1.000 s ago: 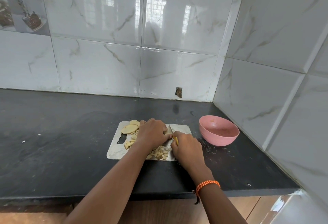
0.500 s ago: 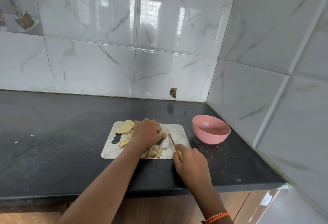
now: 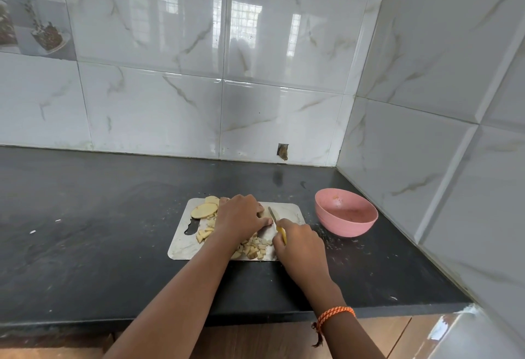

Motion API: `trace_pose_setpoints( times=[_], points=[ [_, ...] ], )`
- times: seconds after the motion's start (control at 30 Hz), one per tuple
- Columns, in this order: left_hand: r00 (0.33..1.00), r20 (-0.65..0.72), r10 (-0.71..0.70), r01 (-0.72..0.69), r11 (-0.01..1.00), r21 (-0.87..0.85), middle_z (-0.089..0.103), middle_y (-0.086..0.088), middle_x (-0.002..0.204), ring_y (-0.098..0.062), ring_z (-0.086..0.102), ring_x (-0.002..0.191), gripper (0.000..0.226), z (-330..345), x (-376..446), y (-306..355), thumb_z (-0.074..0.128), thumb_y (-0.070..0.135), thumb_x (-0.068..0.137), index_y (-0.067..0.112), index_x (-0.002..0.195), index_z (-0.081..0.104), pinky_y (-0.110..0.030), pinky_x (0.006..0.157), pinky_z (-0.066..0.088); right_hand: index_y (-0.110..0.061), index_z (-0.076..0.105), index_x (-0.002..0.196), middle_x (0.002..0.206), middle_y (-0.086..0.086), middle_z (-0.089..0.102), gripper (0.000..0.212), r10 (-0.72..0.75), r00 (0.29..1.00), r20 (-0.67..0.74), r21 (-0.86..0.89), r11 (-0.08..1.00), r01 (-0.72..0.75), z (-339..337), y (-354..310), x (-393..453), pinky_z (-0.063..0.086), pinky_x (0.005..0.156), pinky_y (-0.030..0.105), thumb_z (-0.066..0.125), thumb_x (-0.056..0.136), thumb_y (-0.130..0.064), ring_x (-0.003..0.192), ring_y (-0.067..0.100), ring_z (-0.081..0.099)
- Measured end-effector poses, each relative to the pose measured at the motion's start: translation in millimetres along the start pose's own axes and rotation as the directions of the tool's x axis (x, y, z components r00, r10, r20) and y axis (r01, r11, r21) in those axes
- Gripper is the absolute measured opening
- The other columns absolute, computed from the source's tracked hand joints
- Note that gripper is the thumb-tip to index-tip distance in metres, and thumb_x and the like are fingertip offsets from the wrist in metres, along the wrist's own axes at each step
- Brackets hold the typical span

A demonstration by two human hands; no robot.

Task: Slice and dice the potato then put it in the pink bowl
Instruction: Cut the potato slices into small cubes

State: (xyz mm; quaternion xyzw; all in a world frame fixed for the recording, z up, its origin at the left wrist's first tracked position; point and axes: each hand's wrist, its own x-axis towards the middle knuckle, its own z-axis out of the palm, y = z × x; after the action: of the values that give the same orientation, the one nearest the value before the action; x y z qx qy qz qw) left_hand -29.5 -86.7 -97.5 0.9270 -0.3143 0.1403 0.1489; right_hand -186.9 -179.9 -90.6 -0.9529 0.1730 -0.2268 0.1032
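Note:
A metal cutting board lies on the black counter. My left hand curls over potato pieces at the board's middle, hiding what it holds down. My right hand grips a yellow-handled knife, whose blade points away from me just right of my left fingers. Potato slices lie at the board's far left corner. Diced potato pieces are heaped near the board's front edge. The pink bowl stands to the right of the board, with only smears inside.
The black counter ends at a front edge near me. Tiled walls close it off at the back and on the right, forming a corner behind the bowl. Small scraps dot the counter around the bowl.
My right hand pulled back towards me with the knife, then came forward to the board again. My left hand has stayed on the potato pieces.

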Motion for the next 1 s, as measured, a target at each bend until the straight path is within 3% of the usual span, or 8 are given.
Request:
trace_pose_setpoints(
  times=[0.33,0.47,0.6,0.73,0.87,1.0],
  points=[
    [1.000,0.007,0.009,-0.009,1.000,-0.001,0.076,0.012,0.116,-0.018,0.067,0.112,0.049,0.3,-0.6,-0.7,0.062,0.071,0.090,0.032,0.113,0.081,-0.044,0.101,0.043,-0.027,0.066,0.123,0.103,0.008,0.071,0.030,0.013,1.000,-0.024,0.033,0.999,-0.012,4.3,0.8,10.3,0.047,0.071,0.038,0.049,0.099,-0.030,0.092,0.028,0.065],
    [1.000,0.020,0.007,-0.007,1.000,-0.015,0.077,0.012,0.108,-0.018,0.067,0.105,0.045,0.7,-0.8,-1.5,0.061,0.071,0.089,0.031,0.097,0.081,-0.044,0.097,0.042,-0.025,0.065,0.121,0.096,0.009,0.070,0.028,0.024,0.996,-0.080,0.045,0.999,-0.021,4.0,1.3,10.9,0.041,0.065,0.038,0.047,0.099,-0.028,0.088,0.031,0.063],
    [1.000,0.011,0.019,-0.018,0.999,-0.026,0.071,0.013,0.082,-0.016,0.065,0.089,0.048,3.2,0.8,-3.4,0.060,0.069,0.088,0.026,0.069,0.069,-0.042,0.088,0.046,-0.027,0.063,0.128,0.100,0.009,0.071,0.031,0.020,0.996,-0.089,0.071,0.997,-0.013,5.2,3.5,12.7,0.046,0.070,0.040,0.047,0.102,-0.028,0.091,0.031,0.064],
    [1.000,0.005,0.023,-0.023,0.999,-0.034,0.068,0.012,0.076,-0.017,0.063,0.087,0.050,5.1,1.5,-3.8,0.060,0.067,0.088,0.023,0.065,0.064,-0.041,0.083,0.044,-0.030,0.059,0.134,0.108,0.007,0.072,0.032,-0.018,0.999,-0.050,0.047,0.999,0.020,7.1,3.4,14.0,0.049,0.075,0.040,0.043,0.106,-0.034,0.098,0.030,0.067],
    [1.000,0.011,0.009,-0.008,0.999,-0.035,0.076,0.015,0.097,-0.017,0.066,0.099,0.045,8.4,3.8,-4.4,0.059,0.068,0.087,0.028,0.071,0.070,-0.042,0.085,0.039,-0.030,0.059,0.131,0.106,0.008,0.071,0.031,-0.042,0.999,-0.021,0.001,0.999,0.042,7.4,1.9,13.7,0.045,0.072,0.039,0.041,0.107,-0.036,0.096,0.031,0.067],
    [0.998,0.055,-0.016,0.019,0.999,-0.043,0.075,0.015,0.118,-0.018,0.064,0.118,0.042,4.8,3.1,-4.7,0.063,0.068,0.089,0.035,0.106,0.081,-0.052,0.104,0.038,-0.024,0.059,0.128,0.105,0.009,0.069,0.029,-0.048,0.999,0.013,-0.039,0.998,0.048,6.7,-3.0,12.2,0.041,0.068,0.037,0.040,0.107,-0.031,0.093,0.030,0.066]
  ],
)
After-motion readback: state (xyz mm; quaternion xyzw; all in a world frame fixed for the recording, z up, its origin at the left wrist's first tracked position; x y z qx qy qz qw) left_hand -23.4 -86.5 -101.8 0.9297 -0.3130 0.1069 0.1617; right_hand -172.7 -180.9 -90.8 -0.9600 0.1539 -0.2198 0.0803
